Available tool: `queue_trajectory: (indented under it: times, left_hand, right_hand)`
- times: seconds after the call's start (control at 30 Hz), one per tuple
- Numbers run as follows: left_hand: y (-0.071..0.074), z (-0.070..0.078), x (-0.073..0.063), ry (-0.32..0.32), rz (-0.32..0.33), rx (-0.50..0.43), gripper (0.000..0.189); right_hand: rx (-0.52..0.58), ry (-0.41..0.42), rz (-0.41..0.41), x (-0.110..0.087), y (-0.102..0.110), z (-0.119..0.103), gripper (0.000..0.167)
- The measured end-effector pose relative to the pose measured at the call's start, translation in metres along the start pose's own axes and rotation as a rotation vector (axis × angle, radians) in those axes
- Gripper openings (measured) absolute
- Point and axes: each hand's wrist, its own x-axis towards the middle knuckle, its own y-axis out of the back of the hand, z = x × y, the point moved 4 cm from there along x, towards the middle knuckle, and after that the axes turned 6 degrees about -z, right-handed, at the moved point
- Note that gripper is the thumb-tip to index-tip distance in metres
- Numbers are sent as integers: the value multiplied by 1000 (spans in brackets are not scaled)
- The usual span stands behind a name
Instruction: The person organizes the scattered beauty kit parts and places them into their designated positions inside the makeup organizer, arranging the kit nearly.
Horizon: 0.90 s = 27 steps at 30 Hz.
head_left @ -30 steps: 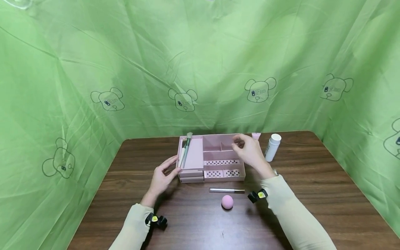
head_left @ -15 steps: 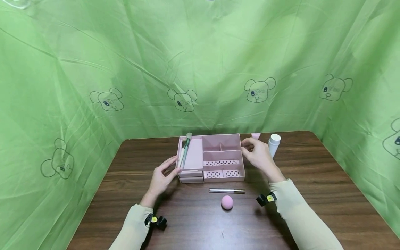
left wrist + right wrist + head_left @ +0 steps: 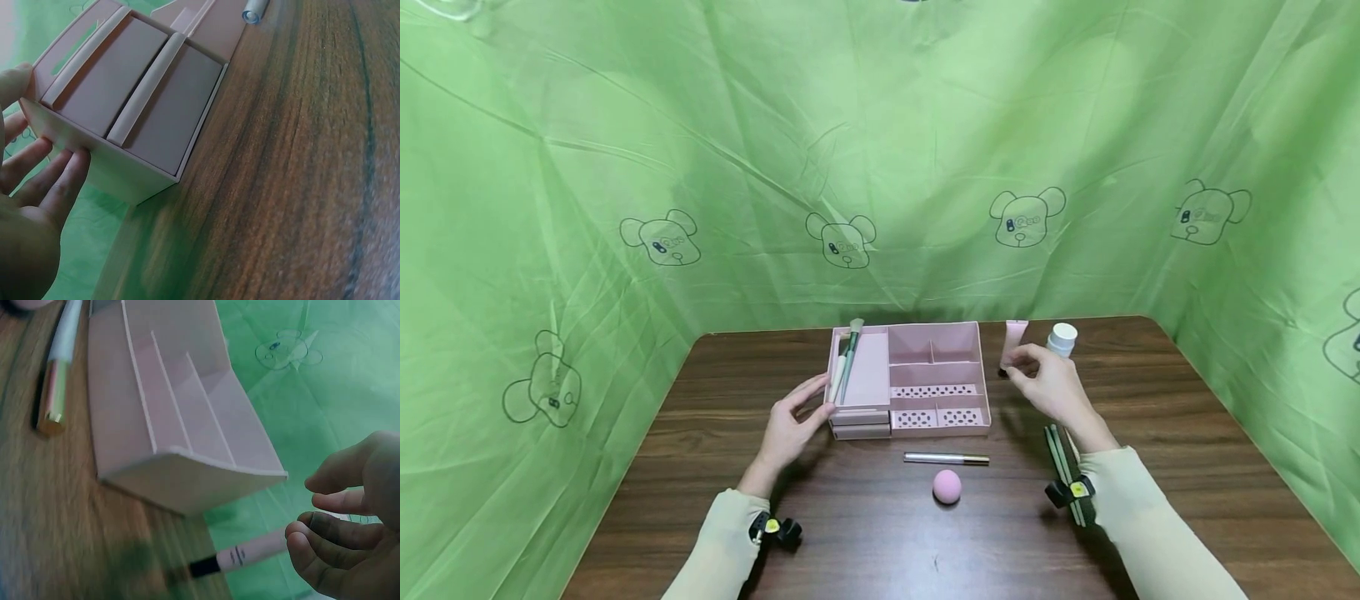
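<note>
A pink organizer (image 3: 868, 367) stands on the table, with compartments on its right and two drawers at its front left, closed in the left wrist view. My left hand (image 3: 790, 425) holds its front left corner, thumb at the upper edge and fingers (image 3: 78, 165) against the side wall. Makeup brushes (image 3: 850, 358) lie in its top left tray. My right hand (image 3: 1051, 385) is right of the organizer, fingers loosely bent, with nothing seen between them. Beside its fingertips is a pink tube (image 3: 1014, 336) with a black cap (image 3: 205, 567); the hand partly hides it.
In front of the organizer lie a silver pen-like tube (image 3: 946, 458) and a round pink sponge (image 3: 947, 487). A white bottle (image 3: 1062, 337) stands behind my right hand. Slim green sticks (image 3: 1060, 454) lie partly under the right wrist. Green cloth (image 3: 925, 167) hangs behind the table.
My right hand has moved right and toward me, from above the organizer to beside the pink tube. The green sticks have come into view. My left hand stays at the organizer.
</note>
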Motion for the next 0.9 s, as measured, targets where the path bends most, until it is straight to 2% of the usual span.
queue_trajectory:
  times: [0.27,0.63,0.9]
  left_hand:
    - [0,1,2,-17,6,14,45]
    - [0,-2,-1,-6,3,0,45]
    - [0,-2,0,-17,2,15,45]
  right_hand:
    - [-46,-19,4,-10,8,21,19]
    - [-129,-87,-87,-25,13,54,20]
    - [-164,-124,-123,-36,13,68,22]
